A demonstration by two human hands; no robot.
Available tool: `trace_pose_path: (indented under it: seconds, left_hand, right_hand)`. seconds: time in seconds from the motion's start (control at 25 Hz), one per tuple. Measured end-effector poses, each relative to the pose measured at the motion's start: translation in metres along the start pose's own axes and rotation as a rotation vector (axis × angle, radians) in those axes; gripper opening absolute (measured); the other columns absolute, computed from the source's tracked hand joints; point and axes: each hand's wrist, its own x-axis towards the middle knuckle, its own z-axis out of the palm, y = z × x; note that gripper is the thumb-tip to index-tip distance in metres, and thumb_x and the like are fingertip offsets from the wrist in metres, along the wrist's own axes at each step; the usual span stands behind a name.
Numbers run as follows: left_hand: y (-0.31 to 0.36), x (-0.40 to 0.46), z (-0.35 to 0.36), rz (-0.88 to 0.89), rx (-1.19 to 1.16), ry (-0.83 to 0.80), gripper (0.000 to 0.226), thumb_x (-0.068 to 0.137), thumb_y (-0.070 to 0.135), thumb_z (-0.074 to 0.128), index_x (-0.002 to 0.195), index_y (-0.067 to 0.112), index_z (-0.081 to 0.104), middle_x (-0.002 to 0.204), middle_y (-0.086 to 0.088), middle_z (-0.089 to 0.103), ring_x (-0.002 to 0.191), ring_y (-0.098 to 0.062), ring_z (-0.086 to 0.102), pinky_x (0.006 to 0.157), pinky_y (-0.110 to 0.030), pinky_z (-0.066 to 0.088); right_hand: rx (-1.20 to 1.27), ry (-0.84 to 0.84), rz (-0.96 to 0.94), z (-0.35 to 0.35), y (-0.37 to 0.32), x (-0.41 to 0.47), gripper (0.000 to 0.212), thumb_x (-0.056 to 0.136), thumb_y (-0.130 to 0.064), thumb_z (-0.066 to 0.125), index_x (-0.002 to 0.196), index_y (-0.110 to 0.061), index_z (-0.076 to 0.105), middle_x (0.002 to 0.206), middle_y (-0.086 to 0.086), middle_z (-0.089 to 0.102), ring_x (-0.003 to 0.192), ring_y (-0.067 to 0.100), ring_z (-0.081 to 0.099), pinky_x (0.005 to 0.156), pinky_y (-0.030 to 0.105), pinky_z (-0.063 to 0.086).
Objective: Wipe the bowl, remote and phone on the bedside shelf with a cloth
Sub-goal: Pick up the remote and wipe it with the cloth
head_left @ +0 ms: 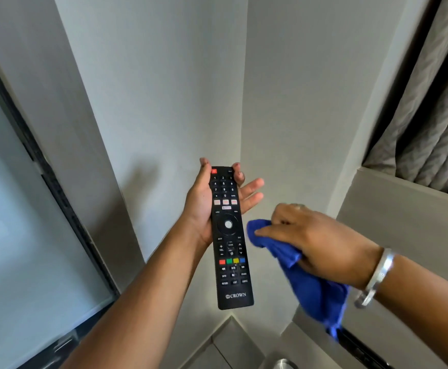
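Matt black plastic remote (229, 235); soft blue cloth (305, 283).

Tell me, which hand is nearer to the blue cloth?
Right. The right hand grips the blue cloth; the left hand holds the Crown remote beside it, not touching the cloth.

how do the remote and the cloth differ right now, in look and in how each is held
The remote is black, rigid and long, with printed buttons; the cloth is plain blue, soft and bunched.
The remote lies face up in the left hand, thumb and a fingertip at its top edges, the other fingers spread; the cloth is gripped in the right hand, its tail hanging below.
Both are held up off any surface, side by side.
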Motion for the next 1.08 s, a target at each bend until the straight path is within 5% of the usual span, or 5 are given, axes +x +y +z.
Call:
trace_pose_path:
  seconds: [0.28, 0.44, 0.6, 0.72, 1.08]
  left_hand:
    - [-0.014, 0.002, 0.013, -0.081, 0.027, 0.015, 0.064, 0.094, 0.07, 0.034, 0.104, 0.011, 0.058, 0.08, 0.0, 0.063, 0.096, -0.031, 0.071, 0.083, -0.049, 0.058]
    - [-0.013, 0.008, 0.022, -0.122, 0.004, 0.039, 0.065, 0.093, 0.07, 0.034, 0.099, 0.011, 0.058, 0.075, 0.001, 0.059, 0.082, -0.031, 0.072, 0.079, -0.048, 0.06]
    - [-0.01, 0.009, 0.018, -0.169, 0.036, 0.108, 0.065, 0.093, 0.07, 0.034, 0.099, 0.01, 0.058, 0.074, 0.0, 0.057, 0.07, -0.029, 0.07, 0.068, -0.044, 0.062]
    - [-0.018, 0.006, 0.017, -0.224, 0.051, 0.115, 0.065, 0.093, 0.069, 0.036, 0.101, 0.009, 0.058, 0.074, -0.001, 0.057, 0.07, -0.03, 0.07, 0.065, -0.043, 0.061]
    - [-0.027, 0.007, 0.029, -0.236, 0.008, 0.086, 0.065, 0.095, 0.068, 0.032, 0.099, 0.009, 0.058, 0.068, 0.001, 0.059, 0.073, -0.028, 0.072, 0.071, -0.038, 0.061]
  right_hand:
    - [-0.06, 0.177, -0.004, 0.013, -0.021, -0.007, 0.056, 0.069, -0.001, 0.076, 0.122, -0.013, 0.062, 0.084, 0.008, 0.052, 0.067, 0.022, 0.045, 0.055, 0.033, 0.045]
    - [0.059, 0.103, -0.021, 0.019, -0.026, -0.01, 0.043, 0.078, -0.008, 0.067, 0.12, -0.006, 0.063, 0.087, 0.011, 0.058, 0.069, 0.027, 0.052, 0.057, 0.041, 0.051]
    - [-0.11, -0.099, -0.195, 0.001, -0.008, -0.024, 0.032, 0.075, -0.007, 0.067, 0.107, -0.012, 0.069, 0.085, 0.007, 0.059, 0.067, 0.023, 0.052, 0.057, 0.033, 0.049]
    - [-0.196, -0.012, -0.188, -0.01, 0.006, -0.027, 0.035, 0.077, -0.006, 0.064, 0.112, -0.013, 0.068, 0.085, 0.008, 0.058, 0.067, 0.024, 0.052, 0.061, 0.024, 0.036]
    - [-0.085, 0.071, -0.198, 0.003, -0.008, -0.005, 0.034, 0.088, -0.009, 0.06, 0.121, -0.008, 0.063, 0.117, 0.015, 0.063, 0.093, 0.034, 0.06, 0.073, 0.045, 0.055]
